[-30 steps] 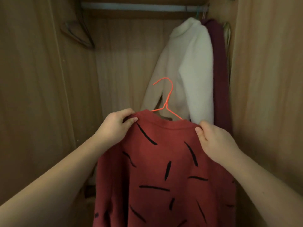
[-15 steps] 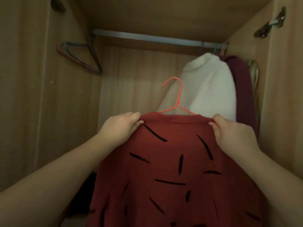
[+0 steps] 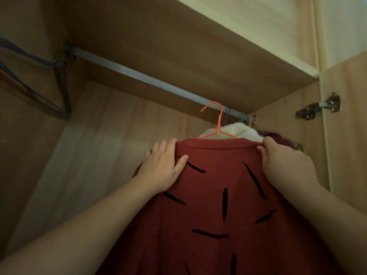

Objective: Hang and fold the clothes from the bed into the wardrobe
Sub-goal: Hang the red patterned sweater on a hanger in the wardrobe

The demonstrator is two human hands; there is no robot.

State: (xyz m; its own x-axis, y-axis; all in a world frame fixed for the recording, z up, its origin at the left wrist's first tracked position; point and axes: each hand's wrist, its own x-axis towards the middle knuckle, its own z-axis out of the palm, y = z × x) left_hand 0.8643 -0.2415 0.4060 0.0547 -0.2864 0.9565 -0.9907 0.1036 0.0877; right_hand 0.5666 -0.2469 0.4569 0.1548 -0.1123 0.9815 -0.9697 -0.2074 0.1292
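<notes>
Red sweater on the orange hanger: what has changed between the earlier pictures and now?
Both hands lifted the red sweater and its orange hanger up toward the rail; the hook now overlaps the rail in view. The left hand loosened, fingers straighter over the shoulder. The right hand still pinches the other shoulder; the white garment still hangs at right.

Two forearms [image 3: 89, 225] bare as far as shown; left grip [image 3: 160, 169] and right grip [image 3: 284, 165] bare too.
</notes>
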